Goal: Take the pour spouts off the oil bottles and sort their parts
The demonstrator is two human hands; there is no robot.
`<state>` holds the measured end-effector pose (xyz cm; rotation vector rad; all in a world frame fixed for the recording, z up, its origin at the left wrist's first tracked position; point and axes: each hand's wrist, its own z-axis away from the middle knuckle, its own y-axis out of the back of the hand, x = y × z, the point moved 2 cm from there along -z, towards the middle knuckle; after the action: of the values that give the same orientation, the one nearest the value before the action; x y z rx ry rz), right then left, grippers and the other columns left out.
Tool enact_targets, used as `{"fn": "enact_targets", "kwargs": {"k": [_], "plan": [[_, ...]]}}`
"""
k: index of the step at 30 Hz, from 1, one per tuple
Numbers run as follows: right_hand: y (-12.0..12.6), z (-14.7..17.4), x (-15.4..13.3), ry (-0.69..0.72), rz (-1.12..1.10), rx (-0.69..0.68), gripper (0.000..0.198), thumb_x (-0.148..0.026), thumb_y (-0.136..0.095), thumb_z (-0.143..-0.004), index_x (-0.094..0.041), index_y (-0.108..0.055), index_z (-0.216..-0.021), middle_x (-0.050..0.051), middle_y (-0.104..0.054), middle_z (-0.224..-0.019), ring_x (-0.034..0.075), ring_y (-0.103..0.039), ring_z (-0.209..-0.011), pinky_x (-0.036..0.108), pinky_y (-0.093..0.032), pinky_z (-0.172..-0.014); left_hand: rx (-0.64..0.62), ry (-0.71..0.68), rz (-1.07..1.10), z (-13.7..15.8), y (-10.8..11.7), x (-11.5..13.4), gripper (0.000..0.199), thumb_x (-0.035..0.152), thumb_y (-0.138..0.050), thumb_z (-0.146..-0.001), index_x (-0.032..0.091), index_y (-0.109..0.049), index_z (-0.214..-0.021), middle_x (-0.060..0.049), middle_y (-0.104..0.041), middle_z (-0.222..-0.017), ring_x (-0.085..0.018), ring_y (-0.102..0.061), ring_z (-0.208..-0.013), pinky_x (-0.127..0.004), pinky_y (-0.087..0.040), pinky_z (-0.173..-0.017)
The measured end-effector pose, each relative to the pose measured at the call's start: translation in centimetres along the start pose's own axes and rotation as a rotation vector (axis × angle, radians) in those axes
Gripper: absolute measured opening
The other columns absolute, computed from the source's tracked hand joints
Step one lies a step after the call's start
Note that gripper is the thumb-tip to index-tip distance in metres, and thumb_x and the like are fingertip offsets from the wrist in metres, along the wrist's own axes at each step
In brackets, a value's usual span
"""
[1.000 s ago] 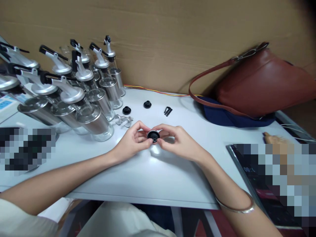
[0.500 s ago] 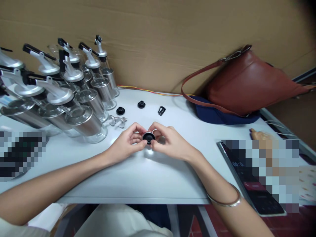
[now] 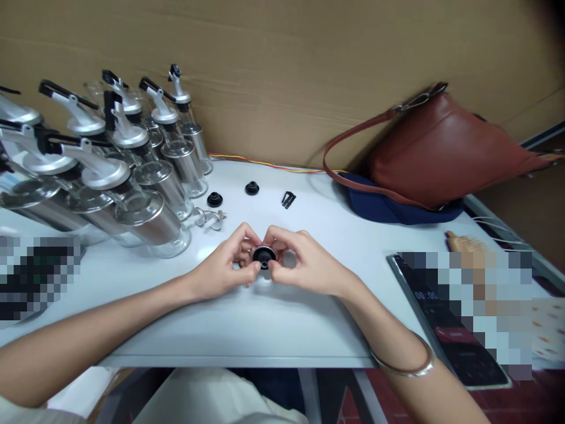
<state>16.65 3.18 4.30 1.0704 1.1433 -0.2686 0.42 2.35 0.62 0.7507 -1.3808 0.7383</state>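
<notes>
Over the white worktop [image 3: 291, 330], the left hand [image 3: 229, 264] and right hand [image 3: 311, 265] pinch a round black-and-silver cap [image 3: 264, 256] between them by opposite sides, so uneven fingertip pressure could make it slip, drop and perhaps roll toward the loose black stoppers [image 3: 252, 188] beyond.

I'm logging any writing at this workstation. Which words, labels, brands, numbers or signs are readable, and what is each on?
"00:00" on the screen of the phone at right; faint, and pixelation hides part of that screen, so more may follow.
Dark device at left: pixelated, unreadable.
Bottles: no lettering I can make out.
Held black part: too small to tell.
No brand or sign is legible.
</notes>
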Motion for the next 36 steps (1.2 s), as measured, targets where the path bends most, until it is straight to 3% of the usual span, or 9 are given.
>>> {"fn": "enact_targets", "kwargs": {"k": [7,15,18,23,30,36], "plan": [[-0.13,-0.08,-0.09,0.046,0.03,0.018,0.011,-0.017,-0.051,-0.066,-0.021,-0.047,-0.076,-0.008,-0.044,-0.058,0.008,-0.035,-0.054,0.018,-0.031,-0.052,-0.01,-0.078,-0.124,0.09,-0.12,0.29,0.022,0.022,-0.053,-0.076,0.022,-0.037,-0.091,0.002,-0.054,-0.081,-0.007,-0.045,-0.055,-0.022,-0.038,-0.055],[-0.26,-0.08,0.0,0.081,0.127,0.045,0.012,-0.016,-0.051,-0.064,-0.021,-0.048,-0.075,-0.008,-0.046,-0.058,0.008,-0.034,-0.053,0.019,-0.031,-0.053,0.035,-0.087,-0.238,0.16,-0.08,0.29,0.014,0.021,-0.051,-0.075,0.021,-0.039,-0.083,0.004,-0.046,-0.073,-0.012,-0.049,-0.066,-0.024,-0.039,-0.061],[-0.21,-0.1,0.03,0.065,0.107,0.052,0.013,-0.017,-0.052,-0.064,-0.021,-0.047,-0.076,-0.008,-0.047,-0.058,0.008,-0.036,-0.053,0.019,-0.032,-0.054,0.045,-0.095,-0.196,0.05,-0.1,0.19,0.016,0.021,-0.052,-0.076,0.021,-0.038,-0.083,0.003,-0.047,-0.076,-0.01,-0.049,-0.064,-0.022,-0.039,-0.058],[-0.06,-0.26,0.51,0.059,-0.12,0.028,0.014,-0.019,-0.054,-0.072,-0.021,-0.043,-0.082,-0.004,-0.059,-0.067,0.01,-0.049,-0.059,0.022,-0.04,-0.063,0.064,-0.04,-0.001,-0.15,-0.13,-0.2,0.027,0.025,-0.056,-0.081,0.024,-0.035,-0.098,0.004,-0.051,-0.081,-0.007,-0.051,-0.055,-0.021,-0.042,-0.054],[0.11,-0.2,0.33,0.055,-0.164,0.011,0.019,-0.036,-0.053,-0.087,-0.02,-0.045,-0.081,0.001,-0.066,-0.069,0.013,-0.057,-0.065,0.023,-0.039,-0.061,0.047,-0.116,0.105,-0.25,0.16,-0.19,0.026,0.032,-0.057,-0.085,0.022,-0.04,-0.1,0.002,-0.054,-0.087,-0.008,-0.058,-0.063,-0.022,-0.048,-0.06],[0.23,-0.14,0.2,0.074,-0.262,-0.01,0.024,-0.042,-0.053,-0.09,-0.02,-0.046,-0.082,0.001,-0.067,-0.072,0.015,-0.061,-0.071,0.025,-0.043,-0.068,0.067,-0.093,0.09,-0.06,0.11,0.05,0.029,0.031,-0.061,-0.083,0.022,-0.039,-0.1,0.002,-0.055,-0.087,-0.01,-0.06,-0.065,-0.025,-0.049,-0.063]]}}
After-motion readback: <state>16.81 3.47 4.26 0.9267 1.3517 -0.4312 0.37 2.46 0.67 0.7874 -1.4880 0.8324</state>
